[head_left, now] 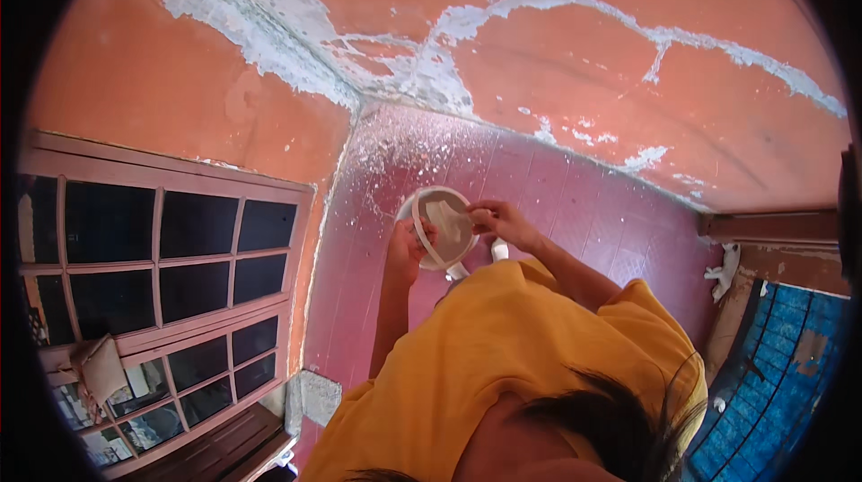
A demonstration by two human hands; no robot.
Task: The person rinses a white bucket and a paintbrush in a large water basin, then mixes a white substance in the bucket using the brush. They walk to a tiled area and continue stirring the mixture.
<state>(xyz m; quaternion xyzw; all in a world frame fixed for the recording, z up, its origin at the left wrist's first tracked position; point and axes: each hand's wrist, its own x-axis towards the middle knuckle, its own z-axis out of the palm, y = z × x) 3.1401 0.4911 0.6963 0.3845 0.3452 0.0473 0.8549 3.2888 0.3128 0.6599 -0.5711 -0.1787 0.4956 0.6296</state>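
A round white bucket [403, 214] is held up in front of my yellow shirt. Beige-grey paste coats its inside, with a paler smear in the middle, and its pale curved handle lies across the left part of the opening. My left hand [411, 244] grips the bucket at its left side, fingers curled over the rim. On the opposite side, my right hand [501, 221] has its fingers pinched together at the right rim. What those fingers hold, if anything, is too small to make out.
Orange walls [575, 60] with pale plaster patches meet in a corner ahead. White flakes litter the reddish floor [539, 176]. A paned window [157, 224] stands at the left. Blue sheeting behind bars [772, 374] and a small white shape [723, 270] are at the right.
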